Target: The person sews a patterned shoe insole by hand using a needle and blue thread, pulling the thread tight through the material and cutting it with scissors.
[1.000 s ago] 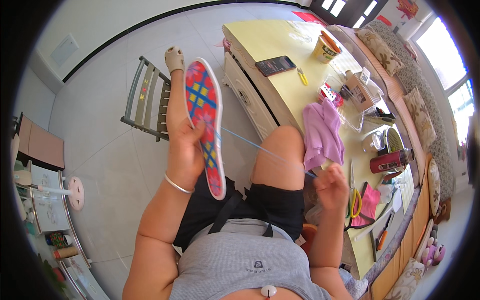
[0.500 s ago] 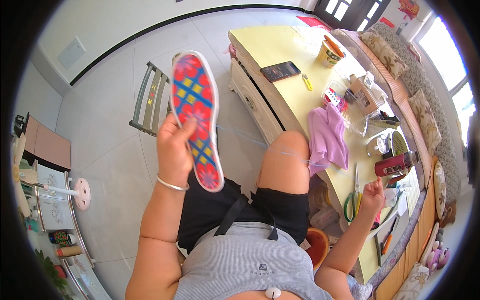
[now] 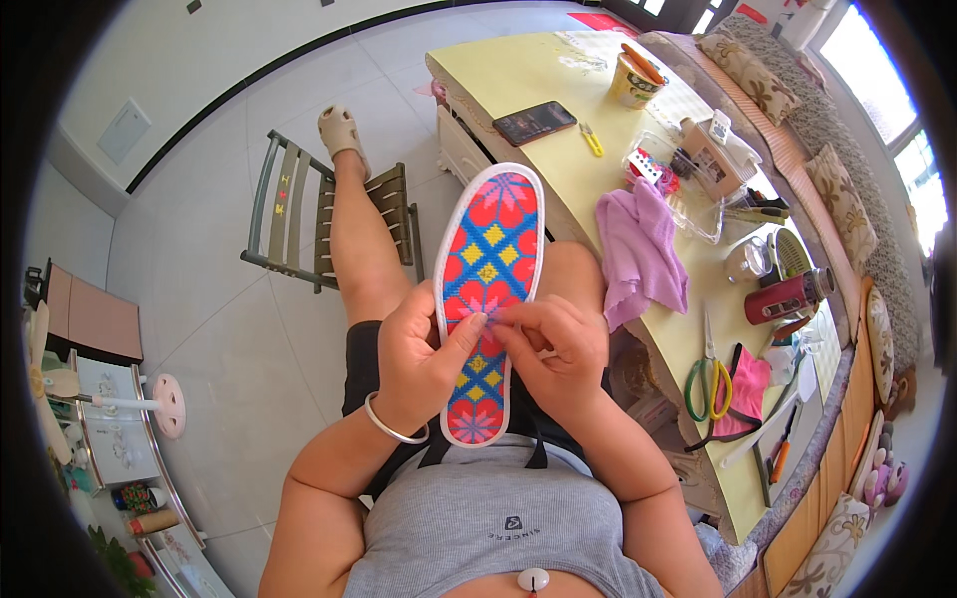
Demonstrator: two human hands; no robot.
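Yellow tabletop [image 3: 488,80] | tiled floor [image 3: 209,309] | hands [image 3: 421,354]: left clamped on patterned insole [image 3: 490,264], right's grip unclear

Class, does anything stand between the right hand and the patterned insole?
Nothing visible does: the right hand has its fingertips at the face of the insole, beside the thumb of the left hand.

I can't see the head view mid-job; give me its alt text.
The left hand holds a red, blue and yellow patterned insole; the right hand is at its middle. A pale table on the right bears a lilac cloth, scissors and a phone.
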